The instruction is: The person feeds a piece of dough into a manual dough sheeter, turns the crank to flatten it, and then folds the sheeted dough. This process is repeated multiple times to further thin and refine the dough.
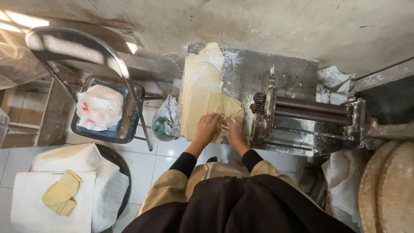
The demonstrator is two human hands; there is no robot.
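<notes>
Here both hands press into the dough: the left hand [207, 128] lies flat-fingered on the sheet's near end, the right hand [233, 129] pinches a folded edge just beside it. The dough [202, 92] runs away along the floured metal tabletop [276, 73], its near end at the rim. The rollers [312, 111] sit close to the right hand; fingers could stray toward the gear [259, 102]. The thin sheet might tear or slide off the rim if pulled.
</notes>
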